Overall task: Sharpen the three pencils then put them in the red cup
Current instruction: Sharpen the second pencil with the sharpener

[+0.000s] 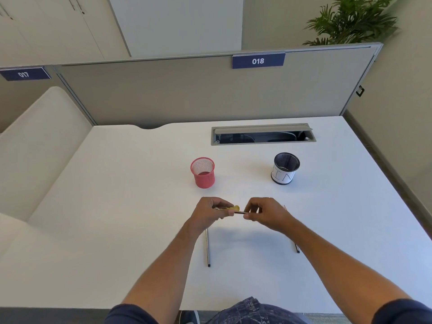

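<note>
Both hands meet above the middle of the white desk (131,206). My left hand (210,212) pinches a small yellow sharpener (235,208). My right hand (266,212) grips a dark pencil (239,212) whose end points into the sharpener. A second pencil (207,249) lies on the desk under my left wrist, partly hidden. A third pencil (297,248) lies under my right forearm, mostly hidden. The red mesh cup (203,173) stands upright and looks empty, just beyond my left hand.
A black mesh cup with a white paper label (285,168) stands to the right of the red one. A cable slot (263,134) opens in the desk behind both cups. A grey partition (187,90) closes the far edge.
</note>
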{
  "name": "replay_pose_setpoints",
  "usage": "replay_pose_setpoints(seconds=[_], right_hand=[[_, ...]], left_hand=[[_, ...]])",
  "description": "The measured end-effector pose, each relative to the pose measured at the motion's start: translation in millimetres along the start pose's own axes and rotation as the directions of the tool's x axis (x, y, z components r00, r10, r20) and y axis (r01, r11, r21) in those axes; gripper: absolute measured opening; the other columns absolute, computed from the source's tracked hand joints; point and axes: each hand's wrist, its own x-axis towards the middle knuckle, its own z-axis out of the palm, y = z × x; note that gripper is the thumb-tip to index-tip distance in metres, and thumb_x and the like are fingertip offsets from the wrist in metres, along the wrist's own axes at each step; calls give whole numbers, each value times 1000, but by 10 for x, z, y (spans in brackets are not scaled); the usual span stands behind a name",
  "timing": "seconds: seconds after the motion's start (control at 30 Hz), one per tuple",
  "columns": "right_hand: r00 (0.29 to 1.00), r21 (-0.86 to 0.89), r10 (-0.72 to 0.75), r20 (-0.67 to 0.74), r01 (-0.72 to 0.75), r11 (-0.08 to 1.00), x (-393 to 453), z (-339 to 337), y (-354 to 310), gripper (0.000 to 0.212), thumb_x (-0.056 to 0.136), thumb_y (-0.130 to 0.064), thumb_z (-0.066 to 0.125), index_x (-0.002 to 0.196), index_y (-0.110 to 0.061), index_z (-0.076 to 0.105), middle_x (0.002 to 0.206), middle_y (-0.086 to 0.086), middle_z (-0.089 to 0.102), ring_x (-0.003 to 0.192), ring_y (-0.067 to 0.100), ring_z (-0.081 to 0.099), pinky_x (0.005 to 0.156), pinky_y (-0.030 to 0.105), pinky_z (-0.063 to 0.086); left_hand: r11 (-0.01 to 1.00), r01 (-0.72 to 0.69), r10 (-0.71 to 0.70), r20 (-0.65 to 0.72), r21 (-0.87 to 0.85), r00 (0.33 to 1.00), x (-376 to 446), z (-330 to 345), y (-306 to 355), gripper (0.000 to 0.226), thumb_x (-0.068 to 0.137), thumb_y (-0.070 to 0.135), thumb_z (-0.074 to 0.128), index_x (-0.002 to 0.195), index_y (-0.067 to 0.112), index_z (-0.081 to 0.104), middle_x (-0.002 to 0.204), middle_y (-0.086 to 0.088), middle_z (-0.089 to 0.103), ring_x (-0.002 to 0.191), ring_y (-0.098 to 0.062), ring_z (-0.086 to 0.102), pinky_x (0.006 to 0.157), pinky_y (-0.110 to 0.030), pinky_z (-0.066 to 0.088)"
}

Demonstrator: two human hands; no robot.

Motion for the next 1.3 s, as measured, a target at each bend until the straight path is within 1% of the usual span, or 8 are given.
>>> replay_pose_setpoints(seconds=[0.13,0.27,0.43,0.6,0.73,0.9,1.03,1.3], right_hand=[[845,-456,-421,-328,249,855,2,170,93,9,90,-40,74,97,-34,76,84,-12,64,72,8,58,55,25,43],[688,-549,-658,-305,438,712,34,201,170,9,88,-16,77,96,-17,72,86,-4,66,69,21,62,51,27,44],[571,-668,-763,-302,444,597,138,142,216,7,93,-20,70,87,-17,73,75,-2,66,60,23,55,50,31,40],[726,-533,-602,-333,381,755,171,66,193,25,93,-37,58,83,-23,77,69,-8,68,59,21,61,47,27,40],[974,-222,-101,-201,55,974,196,-10,4,14,89,-41,70,86,-30,79,71,-10,70,69,14,61,65,31,48],[994,141,107,34,-110,984,239,-104,-90,21,87,-35,74,74,-20,81,51,-3,57,49,13,44,52,26,36],[906,281,227,358,-336,899,208,-174,-56,31,95,-37,66,91,-10,81,58,1,45,49,14,25,48,24,17],[990,115,6,140,-23,993,177,-136,-3,11,85,-27,78,93,-20,74,78,-1,75,60,8,53,57,28,44]], left_hand=[[993,84,-89,-59,-84,994,22,-3,3,25,89,30,78,89,5,81,76,-15,74,52,-13,48,53,-22,37],[964,181,-196,-58,-196,979,83,-52,-16,42,91,36,76,91,-7,77,71,-21,67,44,-16,36,49,-24,31],[929,225,-231,14,-292,973,124,-34,-18,32,90,31,77,87,-1,78,74,-21,68,49,-16,41,54,-25,37],[980,115,-114,19,-159,993,149,-65,-4,21,81,17,85,98,5,80,84,-15,75,65,-18,56,63,-24,46],[996,30,-33,-34,-81,999,158,-58,56,23,77,4,86,99,2,79,79,-6,73,65,-13,59,63,-21,47],[1000,-25,25,-49,11,999,175,-86,17,29,69,0,90,95,7,81,88,-11,78,79,-16,69,84,-33,58],[988,-56,64,-47,145,997,175,-52,13,31,62,5,93,87,19,82,85,-2,80,76,-11,71,86,-36,59],[999,-49,50,-57,24,997,91,-15,5,23,78,6,86,100,4,78,83,-3,75,68,-5,64,61,-14,48]])
